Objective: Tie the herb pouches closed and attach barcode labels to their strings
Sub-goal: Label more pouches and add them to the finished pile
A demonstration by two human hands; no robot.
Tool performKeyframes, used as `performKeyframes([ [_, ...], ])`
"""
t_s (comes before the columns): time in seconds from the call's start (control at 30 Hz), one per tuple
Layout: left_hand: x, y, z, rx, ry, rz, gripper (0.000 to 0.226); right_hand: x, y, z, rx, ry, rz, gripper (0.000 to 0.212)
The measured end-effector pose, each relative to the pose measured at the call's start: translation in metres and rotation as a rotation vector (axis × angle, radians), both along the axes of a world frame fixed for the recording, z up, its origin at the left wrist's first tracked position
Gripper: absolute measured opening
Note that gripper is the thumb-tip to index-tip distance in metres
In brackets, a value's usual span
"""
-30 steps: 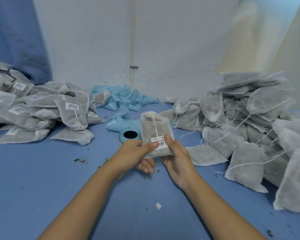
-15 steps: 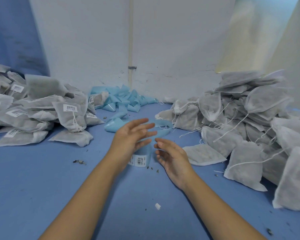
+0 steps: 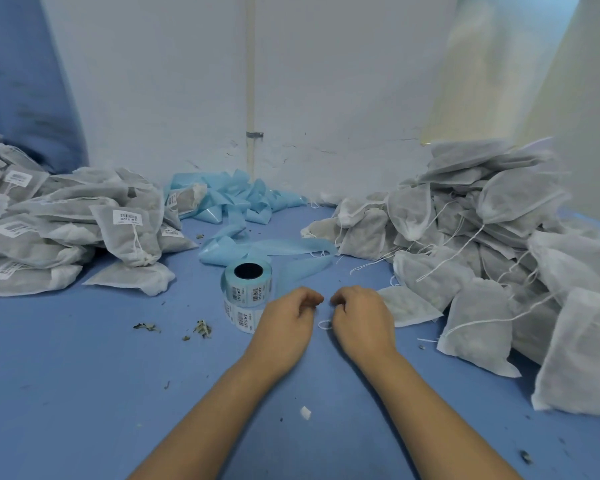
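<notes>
My left hand [image 3: 286,318] and my right hand [image 3: 359,315] are low over the blue table [image 3: 84,393], close together, both with fingers curled. Nothing shows in the left hand. A short loop of white string [image 3: 323,324] pokes out from under the right hand's fingers. A flat unlabelled pouch [image 3: 407,308] lies just right of that hand. The roll of barcode labels [image 3: 248,284] stands just beyond the left hand, and its loose strip [image 3: 243,317] runs beside that hand. Labelled, tied pouches [image 3: 125,233] are heaped at the left.
A large heap of unlabelled pouches [image 3: 482,258] with loose strings fills the right side. Blue backing tape [image 3: 232,206] lies crumpled at the back centre, against the white wall. Herb crumbs [image 3: 201,329] and a white scrap [image 3: 305,412] dot the table.
The labelled pouch held in both hands a second ago has left them. Both hands opened, then dropped toward the table and curled in front of the label roll.
</notes>
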State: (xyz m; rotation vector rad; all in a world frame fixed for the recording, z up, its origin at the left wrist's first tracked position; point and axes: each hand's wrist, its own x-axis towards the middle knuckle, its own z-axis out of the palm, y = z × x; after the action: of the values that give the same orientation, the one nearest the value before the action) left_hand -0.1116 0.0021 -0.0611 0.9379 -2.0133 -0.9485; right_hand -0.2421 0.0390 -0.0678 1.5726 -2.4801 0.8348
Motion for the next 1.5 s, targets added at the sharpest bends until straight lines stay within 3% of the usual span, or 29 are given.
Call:
performKeyframes([
  [0.23, 0.003, -0.008, -0.018, -0.172, -0.148, 0.055, 0.034, 0.004, 0.0, 0.0, -0.105, -0.058, 0.046, 0.035],
  [0.37, 0.003, -0.011, -0.021, -0.17, -0.141, 0.078, 0.03, 0.0, 0.003, 0.002, -0.073, 0.119, -0.059, 0.038],
  [0.6, 0.005, -0.007, -0.017, -0.176, -0.04, 0.11, 0.028, 0.003, 0.002, -0.001, -0.04, -0.144, -0.12, 0.061],
  [0.83, 0.004, -0.004, -0.014, -0.143, -0.002, 0.109, 0.022, 0.008, 0.002, 0.0, -0.212, -0.313, 0.126, 0.049],
  [1.03, 0.006, -0.004, -0.008, 0.066, 0.178, 0.136, 0.016, 0.033, 0.004, 0.0, -0.299, -0.423, 0.4, 0.054],
  [1.27, 0.007, -0.009, 0.004, 0.682, 0.621, 0.071, 0.004, 0.035, 0.007, 0.005, -0.36, -0.568, 0.487, 0.058],
  [1.4, 0.004, -0.009, 0.003, 0.686, 0.578, 0.043, 0.011, 0.038, 0.004, 0.006, -0.499, -0.719, 0.388, 0.041],
  [1.5, 0.005, -0.009, 0.003, 0.634, 0.537, 0.02, 0.014, 0.038, 0.002, 0.008, -0.61, -0.639, 0.209, 0.017],
])
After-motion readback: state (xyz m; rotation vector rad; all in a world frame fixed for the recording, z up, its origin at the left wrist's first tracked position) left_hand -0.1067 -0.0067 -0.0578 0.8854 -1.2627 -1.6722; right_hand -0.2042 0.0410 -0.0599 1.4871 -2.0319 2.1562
